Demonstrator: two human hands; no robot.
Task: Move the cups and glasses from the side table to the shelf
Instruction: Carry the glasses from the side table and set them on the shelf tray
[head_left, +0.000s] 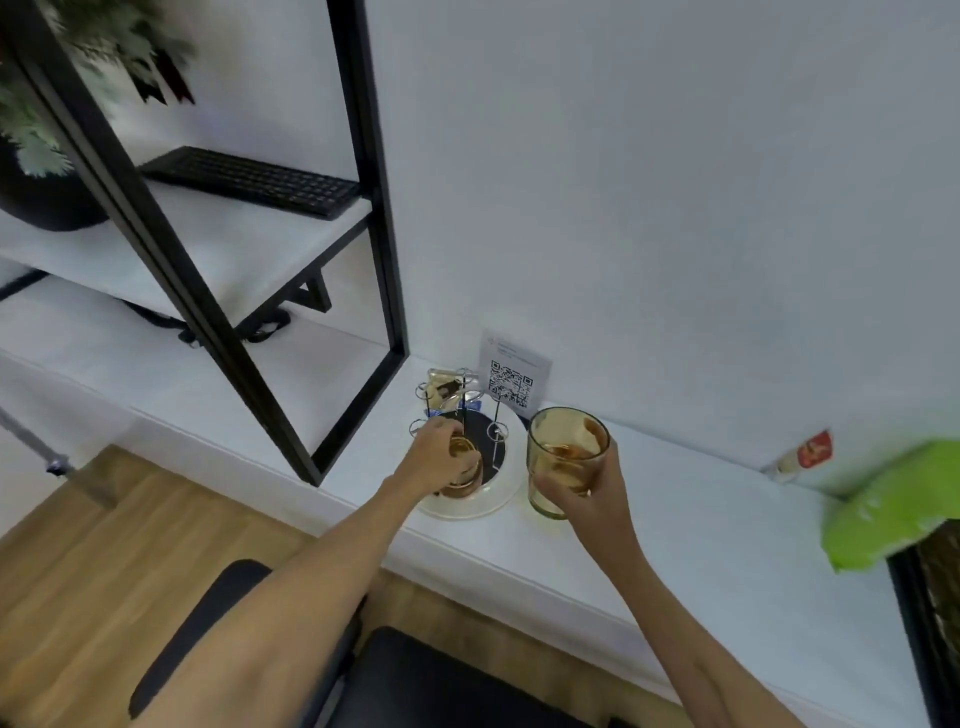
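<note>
My right hand (584, 486) grips an amber drinking glass (563, 457), held upright just above the white side table (675, 545). My left hand (434, 457) curls round a second amber glass (465, 465) at the front of a round white tray (501, 493) that carries a wire cup rack (460, 400). Another clear glass (441, 387) stands at the back of the rack. The black-framed shelf (218, 260) with white boards rises to the left.
A QR-code card (511, 376) leans on the wall behind the tray. On the shelf lie a black keyboard (254, 179) and a potted plant (47, 130). A green bag (893, 504) and a small red packet (810, 452) sit at the right. A black chair (415, 680) stands below.
</note>
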